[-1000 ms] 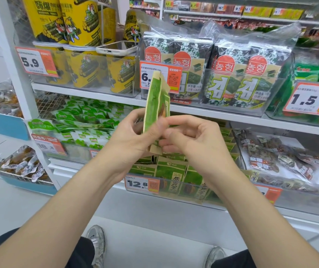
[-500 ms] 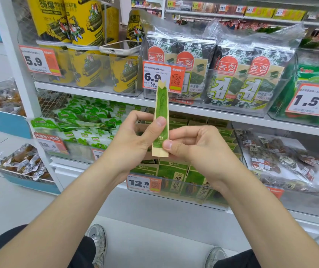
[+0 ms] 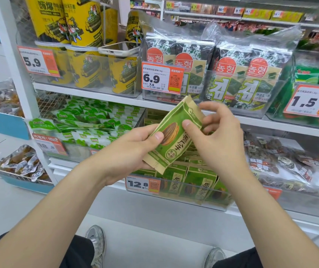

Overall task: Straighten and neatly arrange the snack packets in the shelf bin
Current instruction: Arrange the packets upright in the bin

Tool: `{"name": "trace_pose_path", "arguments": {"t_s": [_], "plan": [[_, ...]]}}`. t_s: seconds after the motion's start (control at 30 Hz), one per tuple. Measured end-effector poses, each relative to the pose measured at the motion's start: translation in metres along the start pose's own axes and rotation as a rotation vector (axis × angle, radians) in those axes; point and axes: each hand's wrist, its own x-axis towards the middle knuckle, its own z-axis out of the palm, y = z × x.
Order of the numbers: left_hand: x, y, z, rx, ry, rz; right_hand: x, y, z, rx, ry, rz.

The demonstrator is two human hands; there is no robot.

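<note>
Head view. We see a green-and-tan snack packet (image 3: 172,136) held in the air by both hands, in front of the lower shelf and just above the clear shelf bin (image 3: 183,193). The packet is tilted, its top corner toward the upper right and its printed face, with a striped seed, turned to the camera. The left hand (image 3: 135,149) grips the lower left part: the thumb lies flat on the face and the curled fingers pass behind. The right hand (image 3: 218,144) pinches the upper right edge, the thumb pressed on the face; its index finger is raised and loosely bent above the top of the packet, and we cannot tell how its other fingers lie behind it. In the bin stand matching packets (image 3: 199,183), upright with their faces forward. An orange price tag (image 3: 142,184) reading 12.8 is fixed to the bin's front wall. On the shelf above, dark seaweed packs (image 3: 232,74) fill a clear bin, and a phone (image 3: 118,48) rests on yellow cans (image 3: 83,68).
</note>
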Motion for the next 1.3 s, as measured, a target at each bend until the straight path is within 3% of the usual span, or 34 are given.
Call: {"name": "trace_pose_path", "arguments": {"t_s": [0.1,0.23,0.3,0.43,0.5,0.63,0.73,1.03,1.17,1.3], "plan": [[0.000,-0.001,-0.004,0.130,-0.028,0.028,0.009,0.009,0.001,-0.050,-0.118,0.054],[0.000,0.001,-0.011,0.186,0.040,0.090,0.010,0.006,0.000,0.304,-0.240,0.231],[0.001,0.000,-0.016,0.181,0.080,0.111,0.009,0.004,-0.008,0.361,-0.316,0.224],[0.003,0.000,-0.023,0.175,0.004,0.085,0.005,0.003,-0.017,0.374,-0.515,0.107],[0.008,-0.002,-0.029,0.248,0.068,0.097,0.007,0.008,-0.013,0.317,-0.446,0.036],[0.030,-0.017,-0.054,0.685,0.474,0.186,0.016,0.026,-0.005,0.098,-0.081,-0.162],[0.048,-0.031,-0.071,0.973,0.605,0.176,0.018,0.024,0.002,0.004,-0.016,-0.272],[0.099,-0.046,-0.080,1.120,0.538,0.053,0.038,0.042,0.052,-0.253,-0.018,-0.469],[0.110,-0.037,-0.073,1.273,0.382,-0.122,0.041,0.048,0.059,-0.310,0.012,-0.458],[0.115,-0.030,-0.070,1.464,0.294,-0.156,0.043,0.051,0.057,-0.289,0.009,-0.474]]}}
